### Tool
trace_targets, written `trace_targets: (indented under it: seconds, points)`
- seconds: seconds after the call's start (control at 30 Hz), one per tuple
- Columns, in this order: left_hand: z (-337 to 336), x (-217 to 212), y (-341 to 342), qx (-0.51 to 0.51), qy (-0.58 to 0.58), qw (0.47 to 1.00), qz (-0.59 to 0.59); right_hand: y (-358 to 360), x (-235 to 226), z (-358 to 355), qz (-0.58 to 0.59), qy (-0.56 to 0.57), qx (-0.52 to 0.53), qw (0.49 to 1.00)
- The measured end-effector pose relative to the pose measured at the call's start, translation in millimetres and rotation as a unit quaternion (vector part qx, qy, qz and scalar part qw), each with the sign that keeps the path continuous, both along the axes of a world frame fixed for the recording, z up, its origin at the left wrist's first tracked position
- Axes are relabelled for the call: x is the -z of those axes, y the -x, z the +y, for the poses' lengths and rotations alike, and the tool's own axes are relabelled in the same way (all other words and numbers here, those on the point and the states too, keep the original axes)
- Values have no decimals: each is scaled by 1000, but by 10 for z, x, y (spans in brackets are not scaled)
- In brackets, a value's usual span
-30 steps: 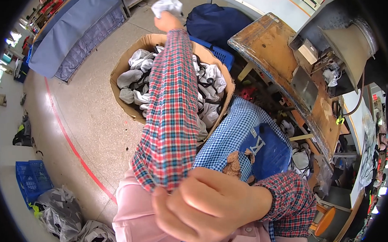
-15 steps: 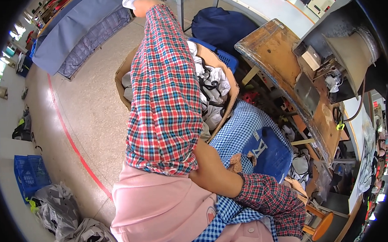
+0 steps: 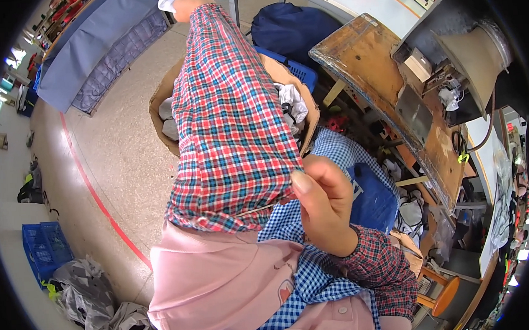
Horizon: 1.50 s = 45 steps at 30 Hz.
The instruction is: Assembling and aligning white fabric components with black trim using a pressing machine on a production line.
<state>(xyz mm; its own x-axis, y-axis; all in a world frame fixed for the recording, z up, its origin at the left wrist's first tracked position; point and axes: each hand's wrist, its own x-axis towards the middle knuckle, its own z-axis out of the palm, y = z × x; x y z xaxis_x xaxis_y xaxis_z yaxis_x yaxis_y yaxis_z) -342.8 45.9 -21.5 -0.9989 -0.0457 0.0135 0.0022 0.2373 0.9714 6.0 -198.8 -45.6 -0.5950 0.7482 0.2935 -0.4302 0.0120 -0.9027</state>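
Observation:
My left arm is stretched forward, inside a loose red, white and blue plaid sleeve cover (image 3: 227,119) that reaches above the elbow. White material surrounds my left hand (image 3: 178,3) at the top edge. Whether it is a glove or a cloth I cannot tell, and the fingers are hidden. Close to the left elbow, my right hand (image 3: 328,212) pinches the sleeve cover's fabric between thumb and fingers, pulling it out to the right. A darker plaid sleeve cover (image 3: 378,263) is on my right forearm.
Beneath my left arm stands a cardboard box (image 3: 161,107) of white and black cloth pieces. To the right is a worn wooden bench (image 3: 369,60) with a machine (image 3: 472,55). A blue crate (image 3: 46,245) and grey bundles (image 3: 84,291) lie at left; an orange stool (image 3: 444,298) stands lower right.
My right hand has come up from beneath the left upper arm to the outer side of the sleeve cover and draws its fabric rightward. The left arm remains stretched forward.

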Motion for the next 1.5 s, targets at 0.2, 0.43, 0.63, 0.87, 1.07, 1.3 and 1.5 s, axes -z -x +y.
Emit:
trace_targets:
  seconds: [0.2, 0.43, 0.63, 0.87, 1.07, 1.3, 1.5]
  points:
    - [50, 258, 564, -1, -343, 934, -98, -11, 183, -90, -63, -9, -113, 992]
    - [-102, 18, -79, -15, 43, 999, -5, 51, 343, -120, -80, 18, -142, 986]
    - [-175, -158, -376, -33, 25, 999, -6, 58, 428, -100, -25, 35, -185, 982]
    - [26, 74, -188, -14, -119, 992, 26, -281, 352, -57, -134, -100, -247, 954]
    - [299, 323, -23, 36, -264, 962, 63, -268, 232, -86, -125, -92, -127, 980]
    - [671, 671, -137, 128, -347, 917, 151, -39, -163, 25, -87, -300, -55, 948]
    - [704, 976, -499, 168, -88, 951, 246, 130, -533, 95, -183, -309, -139, 923]
